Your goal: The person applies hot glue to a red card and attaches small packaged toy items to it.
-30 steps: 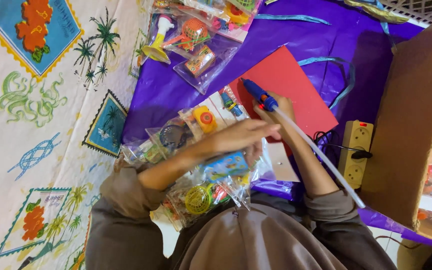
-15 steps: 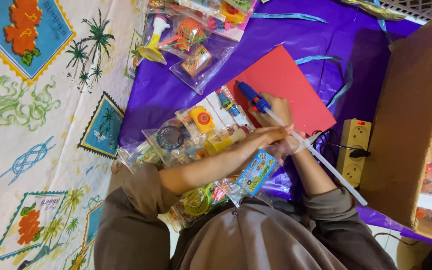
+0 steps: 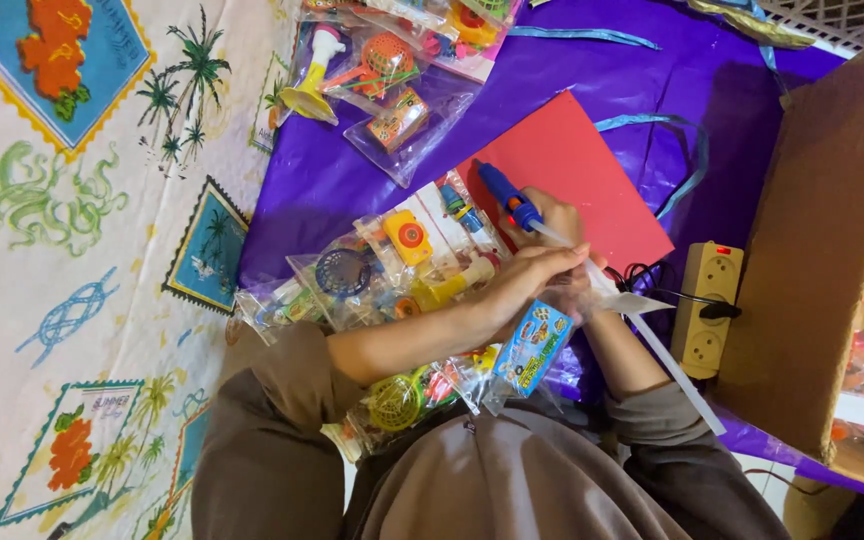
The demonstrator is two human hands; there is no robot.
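A blue glue gun [image 3: 508, 197] is gripped in the right hand [image 3: 555, 222]; a clear toy packet [image 3: 540, 345] is pinched shut by the left hand [image 3: 532, 283], just below it.

Single head-worn view, straight down, close over lap and purple sheet [image 3: 352, 170]

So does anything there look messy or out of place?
Mostly the toy packets: they lie in a loose, overlapping heap under the left hand and spill into the lap. Blue ribbon trails loose across the purple sheet.
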